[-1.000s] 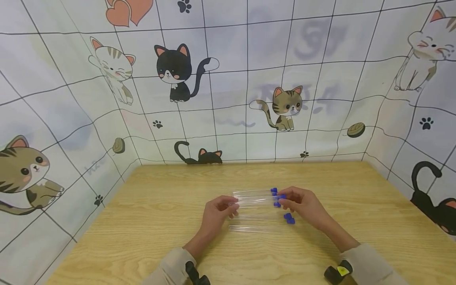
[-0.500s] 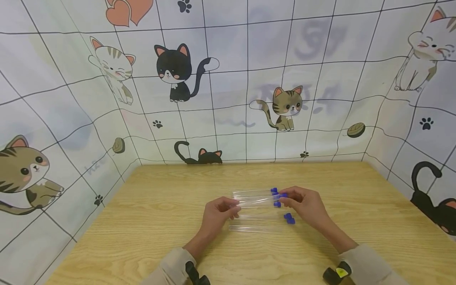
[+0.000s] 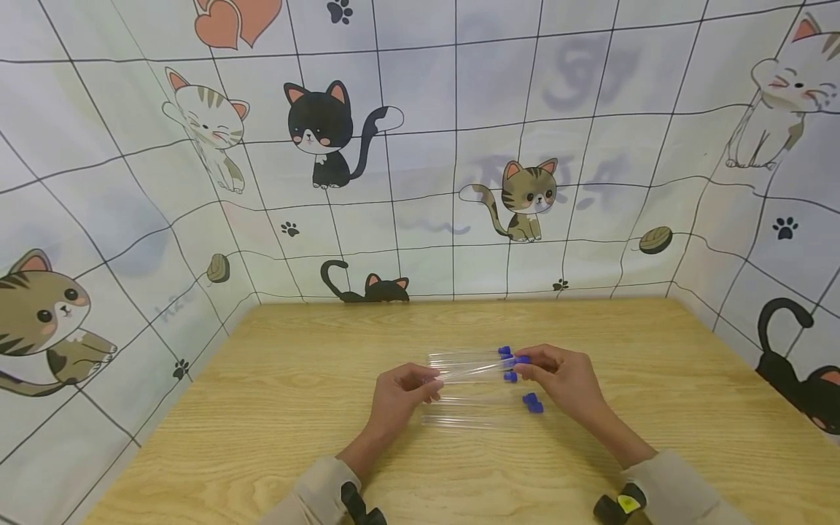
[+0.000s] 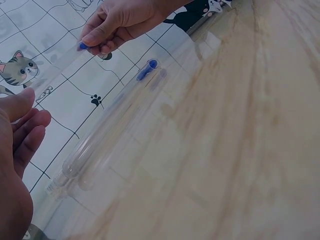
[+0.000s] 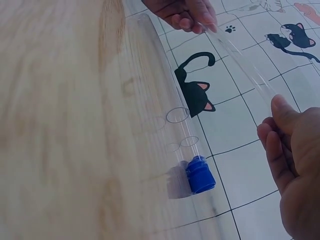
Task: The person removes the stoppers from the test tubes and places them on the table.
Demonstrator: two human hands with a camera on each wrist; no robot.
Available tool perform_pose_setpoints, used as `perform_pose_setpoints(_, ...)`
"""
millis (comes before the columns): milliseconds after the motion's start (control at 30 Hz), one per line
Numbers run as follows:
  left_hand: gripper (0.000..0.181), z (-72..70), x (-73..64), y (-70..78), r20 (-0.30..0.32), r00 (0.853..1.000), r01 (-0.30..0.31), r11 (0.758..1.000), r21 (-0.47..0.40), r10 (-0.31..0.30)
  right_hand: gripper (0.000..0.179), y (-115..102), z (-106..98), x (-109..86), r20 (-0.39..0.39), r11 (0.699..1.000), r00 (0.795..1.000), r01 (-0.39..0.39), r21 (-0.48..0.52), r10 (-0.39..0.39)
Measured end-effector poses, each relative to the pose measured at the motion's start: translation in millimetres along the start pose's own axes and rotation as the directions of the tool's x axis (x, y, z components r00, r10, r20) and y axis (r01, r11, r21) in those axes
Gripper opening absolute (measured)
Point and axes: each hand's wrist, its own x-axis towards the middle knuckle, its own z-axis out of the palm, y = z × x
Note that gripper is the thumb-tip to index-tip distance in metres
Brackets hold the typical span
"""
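Observation:
A clear test tube [image 3: 477, 370] spans the gap between both hands, raised over the table and tilted slightly up to the right. My left hand [image 3: 399, 394] pinches its left end between thumb and fingers. At the other end my right hand [image 3: 566, 380] pinches the blue stopper [image 3: 522, 359], which sits at the tube's mouth; fingers hide part of it. In the right wrist view, the held tube [image 5: 245, 62] is see-through. Below it several more clear tubes lie side by side on the table, the front tube [image 3: 462, 422] without a stopper.
Loose blue stoppers [image 3: 533, 402] lie right of the front tubes. Further blue stoppers [image 3: 504, 351] are at the right ends of the rear tubes. The wooden table [image 3: 295, 437] meets a cat-print cloth [image 3: 420, 262] at the back and sides.
My right hand has shifted slightly right with the stopper end, and the held tube now slants a little more. My left hand has barely moved.

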Motion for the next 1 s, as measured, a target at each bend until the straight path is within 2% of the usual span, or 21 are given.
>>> perform_pose_setpoints(433, 0.02, -0.2, -0.4, 0.8, -0.006, 1.0, -0.014, 1.0, -0.023, 0.014, 0.024, 3.0, 1.4, -0.4, -0.009, 1.0, 1.0, 0.013, -0.006, -0.013)
perform_pose_setpoints(633, 0.015, -0.3, 0.1, -0.7, -0.021, 0.999, -0.041, 0.999, -0.025, 0.041, 0.027, 4.4, -2.1, 0.6, 0.103, 0.997, 0.993, -0.056, 0.062, 0.049)
perform_pose_setpoints(800, 0.013, 0.1, 0.5, -2.0, -0.035, 0.999, -0.042, 0.999, -0.029, 0.041, 0.03, 4.3, -7.8, 1.6, 0.213, 0.992, 0.974, -0.098, 0.086, 0.077)
perform_pose_setpoints(1000, 0.012, -0.1, 0.6, -2.7, -0.039, 0.999, -0.035, 0.999, -0.036, 0.034, 0.03, 2.1, -14.0, 2.8, 0.304, 0.988, 0.95, -0.105, 0.114, 0.066)
